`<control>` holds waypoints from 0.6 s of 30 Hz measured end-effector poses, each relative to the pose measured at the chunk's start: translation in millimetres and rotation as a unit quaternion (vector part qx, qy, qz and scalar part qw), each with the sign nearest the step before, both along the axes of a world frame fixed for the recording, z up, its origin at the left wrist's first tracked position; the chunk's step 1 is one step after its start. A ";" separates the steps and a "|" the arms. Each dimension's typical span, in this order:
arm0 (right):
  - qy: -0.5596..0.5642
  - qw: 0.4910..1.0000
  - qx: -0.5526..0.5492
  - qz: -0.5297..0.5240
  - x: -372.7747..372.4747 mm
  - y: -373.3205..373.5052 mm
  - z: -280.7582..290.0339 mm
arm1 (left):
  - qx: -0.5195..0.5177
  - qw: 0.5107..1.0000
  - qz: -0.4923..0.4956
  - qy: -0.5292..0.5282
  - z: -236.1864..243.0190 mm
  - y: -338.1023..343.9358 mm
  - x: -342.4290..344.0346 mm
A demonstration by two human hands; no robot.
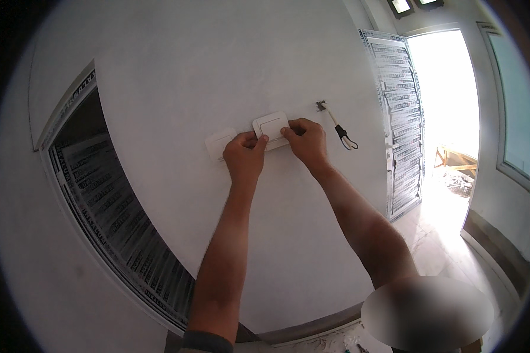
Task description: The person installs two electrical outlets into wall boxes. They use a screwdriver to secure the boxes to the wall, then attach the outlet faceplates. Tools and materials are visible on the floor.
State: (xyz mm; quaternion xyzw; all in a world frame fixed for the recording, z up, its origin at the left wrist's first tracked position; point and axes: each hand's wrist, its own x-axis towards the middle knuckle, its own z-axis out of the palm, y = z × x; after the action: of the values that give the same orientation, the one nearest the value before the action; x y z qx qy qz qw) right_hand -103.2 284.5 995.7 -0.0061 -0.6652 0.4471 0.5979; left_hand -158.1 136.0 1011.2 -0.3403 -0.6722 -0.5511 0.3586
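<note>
Both my hands grip a white wall switch (271, 125) by its lower edges, against the pale wall. My left hand (245, 155) is closed, with its thumb on the lower left corner. The right one, my right hand (308, 142), pinches the right edge, thumb in front and fingers behind. A second white switch plate (219, 143) is on the wall just left, partly covered by my left hand. What lies behind the held switch is hidden.
Right of my hands, a cable (339, 129) with black tape and a looped end hangs from a wall hole (321, 106). A wrapped door (401, 117) stands open beside a bright doorway. At left is a dark wrapped door frame (100, 194). Small items (353, 346) lie on the floor.
</note>
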 end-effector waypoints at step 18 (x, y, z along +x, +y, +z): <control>-0.074 0.997 0.015 -0.024 0.5 -5.3 14.7 | -0.069 0.994 0.089 0.001 17.0 -7.0 -12.5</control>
State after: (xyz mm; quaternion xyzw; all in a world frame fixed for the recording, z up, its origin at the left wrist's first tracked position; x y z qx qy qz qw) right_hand -102.6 279.2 1010.4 -0.0460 -0.7140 0.4209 0.5577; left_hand -170.6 129.0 1028.1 -0.3040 -0.7358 -0.4689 0.3826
